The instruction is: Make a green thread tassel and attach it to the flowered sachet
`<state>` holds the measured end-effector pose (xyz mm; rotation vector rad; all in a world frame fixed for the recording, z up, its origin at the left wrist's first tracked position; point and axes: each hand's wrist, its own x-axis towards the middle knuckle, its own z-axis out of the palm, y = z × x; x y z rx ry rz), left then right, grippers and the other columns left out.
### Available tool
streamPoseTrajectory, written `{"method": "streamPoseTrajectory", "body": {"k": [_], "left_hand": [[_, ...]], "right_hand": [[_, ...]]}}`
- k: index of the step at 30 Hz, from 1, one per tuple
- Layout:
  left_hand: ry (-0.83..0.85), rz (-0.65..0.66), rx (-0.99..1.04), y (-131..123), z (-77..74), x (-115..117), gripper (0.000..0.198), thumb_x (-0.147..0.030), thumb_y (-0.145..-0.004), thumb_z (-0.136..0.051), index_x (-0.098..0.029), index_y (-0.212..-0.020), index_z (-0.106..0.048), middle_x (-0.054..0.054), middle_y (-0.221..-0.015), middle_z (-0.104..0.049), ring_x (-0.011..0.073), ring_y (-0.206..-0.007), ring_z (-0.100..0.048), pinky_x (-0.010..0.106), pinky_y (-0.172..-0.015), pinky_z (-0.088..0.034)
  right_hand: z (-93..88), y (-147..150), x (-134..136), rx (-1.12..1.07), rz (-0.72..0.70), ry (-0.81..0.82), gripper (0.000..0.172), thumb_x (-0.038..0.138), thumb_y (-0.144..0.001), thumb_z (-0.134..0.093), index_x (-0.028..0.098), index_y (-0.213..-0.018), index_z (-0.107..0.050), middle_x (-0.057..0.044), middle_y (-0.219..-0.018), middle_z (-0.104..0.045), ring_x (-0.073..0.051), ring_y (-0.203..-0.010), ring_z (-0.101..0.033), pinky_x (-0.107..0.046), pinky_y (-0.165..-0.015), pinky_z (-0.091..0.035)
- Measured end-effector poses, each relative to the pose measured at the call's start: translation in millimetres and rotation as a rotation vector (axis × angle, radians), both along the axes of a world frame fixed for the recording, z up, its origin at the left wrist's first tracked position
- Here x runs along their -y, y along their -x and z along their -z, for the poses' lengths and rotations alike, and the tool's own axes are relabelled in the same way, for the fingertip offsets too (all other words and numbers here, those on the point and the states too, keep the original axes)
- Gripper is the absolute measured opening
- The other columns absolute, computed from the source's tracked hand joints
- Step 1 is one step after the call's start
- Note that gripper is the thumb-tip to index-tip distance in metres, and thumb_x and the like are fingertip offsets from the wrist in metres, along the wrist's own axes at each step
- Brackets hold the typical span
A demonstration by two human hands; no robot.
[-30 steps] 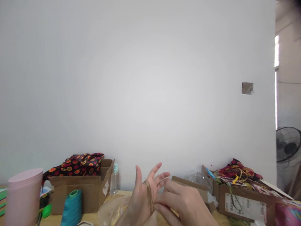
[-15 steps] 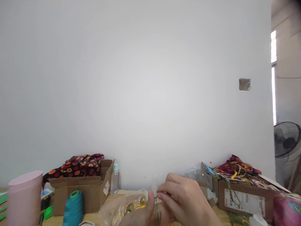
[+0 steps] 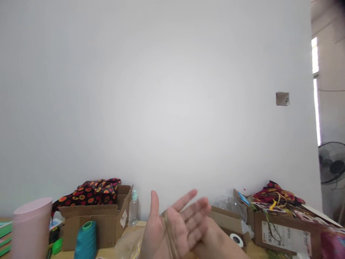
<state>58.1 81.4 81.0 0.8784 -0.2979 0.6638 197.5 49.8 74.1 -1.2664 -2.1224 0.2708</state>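
My left hand (image 3: 172, 230) is open at the bottom centre, palm facing me, with the thumb up and the fingers stretched to the right. Several turns of thin olive-brown cord (image 3: 169, 235) are looped around its palm. Behind the left fingers is my right hand (image 3: 208, 235), coming in from the right. Its fingers are hidden, so whether it holds the cord does not show. A clear plastic bag (image 3: 128, 242) lies just left of the left hand.
On the left stand a pink cup (image 3: 32, 230), a teal thread cone (image 3: 86, 240), a cardboard box (image 3: 88, 223) with patterned cloth, and a clear bottle (image 3: 133, 210). At right are a labelled box (image 3: 287, 233) of cords and cloth and a white roll (image 3: 236, 240). A white wall rises behind.
The left hand has turned and opened, showing the cord loops across its palm. The right hand has moved from in front of the left hand to behind it.
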Motion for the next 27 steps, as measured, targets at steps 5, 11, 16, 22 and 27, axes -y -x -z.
{"method": "streamPoseTrajectory", "body": {"k": [5,11,16,22,27], "left_hand": [[0.254,-0.264,0.082,3.3,-6.0,-17.7,0.095,-0.073,-0.069,-0.022,-0.001,-0.13,-0.027,0.022,-0.132,-0.036,0.0271,-0.124,-0.03,0.038,-0.103,-0.021],[0.408,-0.491,-0.025,9.3,-7.7,-23.3,0.103,-0.077,-0.063,-0.027,-0.003,-0.134,-0.016,0.021,-0.132,-0.036,0.0264,-0.123,-0.033,0.038,-0.104,-0.019],[0.398,-0.408,-0.138,8.1,2.6,-31.0,0.106,-0.08,-0.059,-0.023,-0.004,-0.133,-0.02,0.02,-0.133,-0.036,0.0265,-0.123,-0.032,0.038,-0.102,-0.023],[0.289,-0.125,-0.218,-11.1,11.4,-15.5,0.085,-0.066,-0.075,-0.021,0.002,-0.122,-0.039,0.023,-0.112,-0.055,0.0253,-0.105,-0.051,0.028,-0.074,-0.044],[0.145,-0.01,-0.342,-22.7,9.8,5.0,0.075,-0.065,-0.077,-0.016,-0.007,-0.104,-0.056,0.015,-0.091,-0.064,0.023,-0.09,-0.058,0.028,-0.073,-0.041]], "right_hand": [[-12.8,12.3,0.2,0.287,-0.073,0.052,0.015,0.015,-0.071,-0.054,0.019,-0.063,-0.066,0.002,-0.058,-0.063,-0.009,-0.051,-0.049,-0.016,-0.048,-0.033],[-25.1,13.0,13.0,0.419,-0.108,-0.072,0.013,0.014,-0.071,-0.056,0.022,-0.066,-0.065,0.004,-0.064,-0.065,-0.008,-0.053,-0.05,-0.016,-0.043,-0.027],[-29.5,0.9,18.3,0.313,-0.1,-0.284,0.015,0.012,-0.071,-0.052,0.021,-0.072,-0.065,0.001,-0.064,-0.064,-0.009,-0.053,-0.053,-0.016,-0.046,-0.03],[-35.2,-9.7,29.1,0.131,-0.055,-0.386,0.017,0.016,-0.077,-0.049,0.019,-0.074,-0.065,-0.002,-0.068,-0.061,-0.01,-0.058,-0.054,-0.017,-0.052,-0.036],[-35.4,-15.8,24.3,0.047,-0.026,-0.377,0.014,0.018,-0.078,-0.053,0.022,-0.076,-0.067,0.001,-0.063,-0.056,-0.009,-0.055,-0.052,-0.017,-0.051,-0.034]]}}
